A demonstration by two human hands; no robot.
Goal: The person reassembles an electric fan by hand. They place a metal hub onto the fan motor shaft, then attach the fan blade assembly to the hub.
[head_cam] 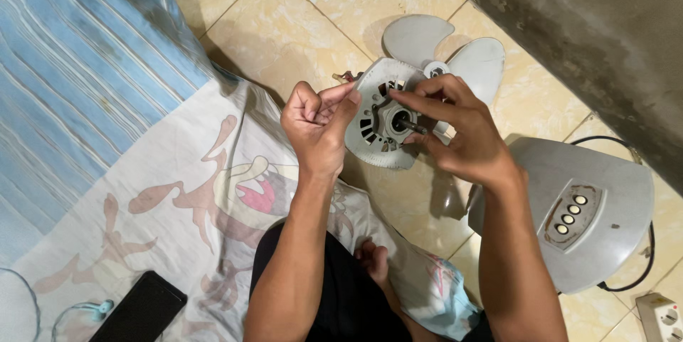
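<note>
- Your left hand (316, 125) pinches the rim of the round white plastic fan motor housing (380, 118), held above the tiled floor.
- Your right hand (455, 129) grips its dark metal shaft (414, 126).
- Beyond lies a grey three-bladed fan propeller (445, 47).

A home floor: cream floor tiles (313, 1), a cartoon-print bedsheet (192, 200) and a wall-side power strip (662, 317).

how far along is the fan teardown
Done: the fan blade is off and lies on the tiled floor. In hand: left hand steadies the motor housing while right hand works at its shaft. Left: the housing is not yet opened.
</note>
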